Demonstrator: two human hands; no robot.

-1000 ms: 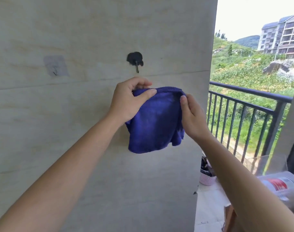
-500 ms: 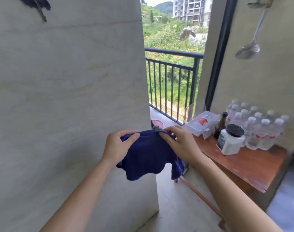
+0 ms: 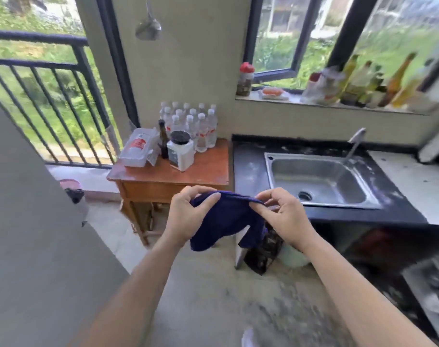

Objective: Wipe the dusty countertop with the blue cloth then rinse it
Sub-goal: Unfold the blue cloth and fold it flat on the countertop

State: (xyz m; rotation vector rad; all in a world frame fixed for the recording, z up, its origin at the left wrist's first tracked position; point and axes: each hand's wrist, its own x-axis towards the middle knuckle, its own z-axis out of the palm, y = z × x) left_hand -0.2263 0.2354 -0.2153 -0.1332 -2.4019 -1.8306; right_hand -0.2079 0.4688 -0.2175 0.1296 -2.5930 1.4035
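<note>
Blue cloth (image 3: pixel 226 217) hangs slack, pinched by left hand (image 3: pixel 185 216) and right hand (image 3: pixel 286 217); a slip could drop it on the gritty floor (image 3: pixel 213 284) before the far countertop (image 3: pixel 248 166).

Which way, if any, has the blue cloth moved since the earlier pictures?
Yes. The blue cloth went rightward past the wooden table, toward the sink.

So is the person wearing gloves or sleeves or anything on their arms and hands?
No gloves. The left hand and the right hand are bare, with no ring, watch or bracelet showing. The left forearm and the right forearm are bare too; no sleeve comes into view.
</note>
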